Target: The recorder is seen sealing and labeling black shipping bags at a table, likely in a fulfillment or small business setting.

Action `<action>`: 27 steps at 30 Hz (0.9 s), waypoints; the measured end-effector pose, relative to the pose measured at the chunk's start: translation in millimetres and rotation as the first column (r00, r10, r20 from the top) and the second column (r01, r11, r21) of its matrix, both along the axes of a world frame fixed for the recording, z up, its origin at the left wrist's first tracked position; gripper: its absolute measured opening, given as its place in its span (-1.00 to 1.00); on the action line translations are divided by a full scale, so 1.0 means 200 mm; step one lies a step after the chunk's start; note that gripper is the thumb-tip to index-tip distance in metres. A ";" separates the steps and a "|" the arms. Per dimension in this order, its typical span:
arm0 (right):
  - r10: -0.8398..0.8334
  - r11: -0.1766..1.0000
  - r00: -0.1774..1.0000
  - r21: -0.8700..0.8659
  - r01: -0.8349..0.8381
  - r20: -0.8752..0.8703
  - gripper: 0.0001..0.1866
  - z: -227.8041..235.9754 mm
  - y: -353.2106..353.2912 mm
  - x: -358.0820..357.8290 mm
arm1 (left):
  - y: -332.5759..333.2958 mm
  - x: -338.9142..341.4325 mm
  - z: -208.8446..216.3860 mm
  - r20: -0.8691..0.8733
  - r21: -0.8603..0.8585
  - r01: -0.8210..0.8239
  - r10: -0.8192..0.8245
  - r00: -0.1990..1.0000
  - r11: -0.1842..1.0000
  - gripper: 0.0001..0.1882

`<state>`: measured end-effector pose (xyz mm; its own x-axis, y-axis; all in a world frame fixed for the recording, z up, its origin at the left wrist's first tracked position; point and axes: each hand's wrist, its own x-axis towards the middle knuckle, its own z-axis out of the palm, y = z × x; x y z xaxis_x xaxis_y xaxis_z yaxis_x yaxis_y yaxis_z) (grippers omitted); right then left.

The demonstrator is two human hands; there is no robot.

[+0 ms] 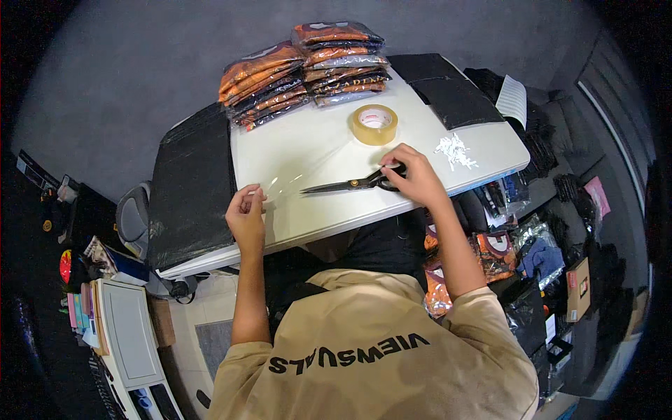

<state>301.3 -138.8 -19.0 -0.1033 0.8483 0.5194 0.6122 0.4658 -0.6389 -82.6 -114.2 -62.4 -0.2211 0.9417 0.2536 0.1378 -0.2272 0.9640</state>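
Black scissors (350, 185) lie across the white table, blades pointing left and nearly closed. My right hand (414, 176) is over their handles, thumb and fingertips pinched together at the grip. At the table's near left part, my left hand (246, 215) has its fingers curled and the thumb against them. Faint glints beside it look like clear film (285, 185), but whether my fingers hold it is too small to tell. A roll of clear yellowish packing tape (374, 125) lies flat beyond the scissors.
Two stacks of folded clothes in clear bags, a left stack (264, 84) and a right stack (344, 63), stand at the back. Black plastic sheets cover the table's left side (192, 189) and back right (455, 94). Small white slips (456, 152) lie right. Bagged clothes (493, 255) sit below.
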 end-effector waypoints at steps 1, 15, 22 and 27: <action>0.002 0.994 0.992 -0.105 0.011 0.124 -0.80 0.01 -0.02 0.04 | -0.01 0.00 0.00 -0.022 0.011 -0.003 0.003 1.000 1.000 -0.72; 0.003 0.980 0.955 -0.191 0.056 0.297 -0.64 0.07 -0.08 0.06 | 0.00 0.06 -0.02 -0.155 0.047 -0.170 0.175 0.972 0.984 -0.44; -0.019 0.983 0.938 -0.165 0.081 0.346 -0.62 0.04 -0.05 0.06 | -0.01 0.06 0.00 -0.163 0.032 -0.180 0.183 0.970 0.983 -0.51; -0.023 0.989 0.930 -0.125 0.074 0.366 -0.64 0.06 -0.03 -0.01 | 0.01 0.03 -0.02 -0.262 0.025 -0.161 0.162 0.951 0.987 -0.52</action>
<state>298.5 -143.8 -7.5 -0.2203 0.9161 0.3350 0.8333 0.3553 -0.4235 -76.2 -113.1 -66.2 -0.2951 0.8981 0.3261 0.4209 -0.1843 0.8882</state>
